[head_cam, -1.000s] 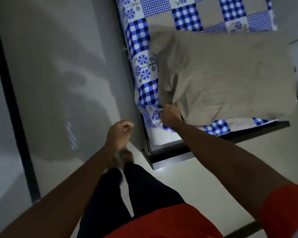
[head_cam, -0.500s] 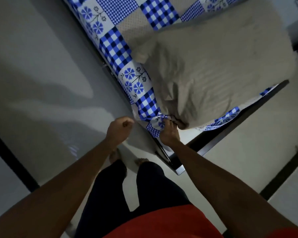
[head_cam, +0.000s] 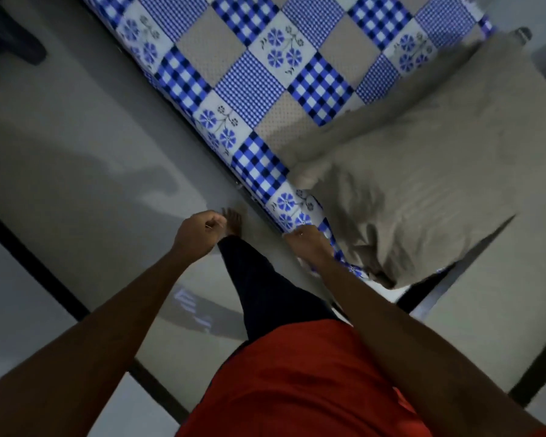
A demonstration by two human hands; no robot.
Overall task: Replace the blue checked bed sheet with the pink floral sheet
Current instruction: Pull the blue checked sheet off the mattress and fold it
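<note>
The bed sheet (head_cam: 249,86) at twelve o'clock is patchwork: bold blue-and-white checks, fine blue gingham, dotted beige squares, and white squares with blue flowers. The pillow (head_cam: 423,184) at three o'clock is beige, faintly striped. At six o'clock the shirt (head_cam: 297,383) is red.

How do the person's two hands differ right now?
The right hand grips the blue checked sheet at its near corner; the left hand is a closed fist touching no cloth. The right hand sits beside the pillow; the left hand hangs over the floor. Both have curled fingers.
</note>
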